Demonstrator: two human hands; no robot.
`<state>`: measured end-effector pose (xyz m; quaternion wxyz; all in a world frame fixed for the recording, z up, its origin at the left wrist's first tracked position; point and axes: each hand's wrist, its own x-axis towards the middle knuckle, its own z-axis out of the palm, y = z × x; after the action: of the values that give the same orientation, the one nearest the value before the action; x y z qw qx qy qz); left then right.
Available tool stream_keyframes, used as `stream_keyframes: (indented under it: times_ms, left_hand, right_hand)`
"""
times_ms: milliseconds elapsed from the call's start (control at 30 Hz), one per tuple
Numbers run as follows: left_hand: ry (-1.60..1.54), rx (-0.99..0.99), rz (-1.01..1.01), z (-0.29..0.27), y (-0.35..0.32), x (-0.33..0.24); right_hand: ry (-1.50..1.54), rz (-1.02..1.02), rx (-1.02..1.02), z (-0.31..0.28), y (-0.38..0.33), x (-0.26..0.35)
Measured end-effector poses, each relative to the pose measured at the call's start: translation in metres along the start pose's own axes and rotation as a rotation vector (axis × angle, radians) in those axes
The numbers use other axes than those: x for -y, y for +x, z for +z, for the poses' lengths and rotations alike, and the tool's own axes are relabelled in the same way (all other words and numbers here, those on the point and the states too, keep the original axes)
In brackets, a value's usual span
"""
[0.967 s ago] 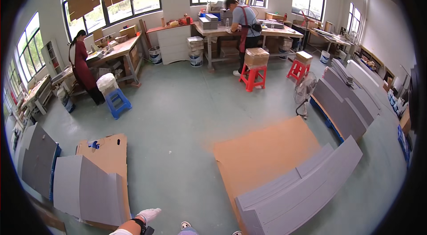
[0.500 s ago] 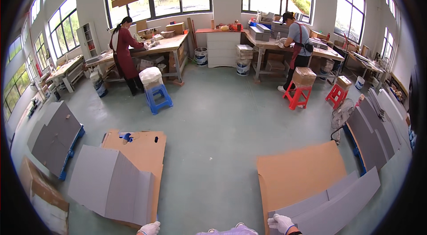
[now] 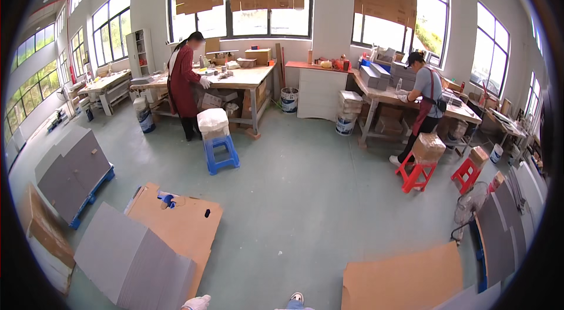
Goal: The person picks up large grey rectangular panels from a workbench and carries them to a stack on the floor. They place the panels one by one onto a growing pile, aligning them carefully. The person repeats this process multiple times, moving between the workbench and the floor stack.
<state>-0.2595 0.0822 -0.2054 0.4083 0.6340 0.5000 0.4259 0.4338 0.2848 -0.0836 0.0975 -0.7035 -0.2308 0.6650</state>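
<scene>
My left hand (image 3: 197, 303), in a white glove, shows at the lower edge beside the near end of a stack of grey sheets (image 3: 144, 266). Its fingers look loosely stretched, and I see nothing in them. The grey stack lies fanned on a brown cardboard sheet (image 3: 194, 216) on the floor. Out of the picture is my right hand. Toward the lower right lies another brown cardboard sheet (image 3: 405, 272), with grey sheets (image 3: 482, 298) cut off at the picture's edge.
Two people work at wooden tables (image 3: 244, 78) at the back. A blue stool (image 3: 220, 154) and red stools (image 3: 418, 175) carry wrapped bundles. Grey sheets (image 3: 76, 169) rest on a blue pallet at left. A fan (image 3: 472, 204) stands at right. My shoe (image 3: 297, 297) is on the green floor.
My view has turned left and tilted up, so things sit lower and mostly farther right. My right hand, earlier at the right-hand grey sheets, has left the picture. The left glove stays by its stack.
</scene>
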Motion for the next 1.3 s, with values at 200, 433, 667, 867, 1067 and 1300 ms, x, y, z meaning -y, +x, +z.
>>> stream_keyframes:
  times_ms: [200, 433, 667, 867, 1067, 1300]
  left_hand:
    - [-0.044, -0.081, -0.936, -0.024, 0.162, -0.029]
    - [0.191, 0.070, -1.194, -0.060, 0.323, -0.108]
    - [0.284, -0.018, -1.299, -0.159, 0.493, -0.136]
    - [0.539, 0.071, -1.007, -0.244, 0.652, -0.055]
    - [0.612, 0.262, -0.716, -0.270, 0.815, 0.006]
    - [0.597, 0.331, -1.030, -0.236, 0.964, 0.027]
  right_hand:
    - [0.060, -0.082, -0.153, -0.025, 0.071, 0.169]
    - [0.242, -0.298, -0.131, 0.010, 0.131, 0.323]
    - [0.176, -0.045, -0.081, 0.054, 0.184, 0.419]
    - [0.235, -0.077, -0.120, 0.069, 0.217, 0.524]
    - [0.281, -0.056, -0.096, 0.083, 0.250, 0.614]
    - [0.064, -0.051, -0.185, -0.002, 0.333, 0.734]
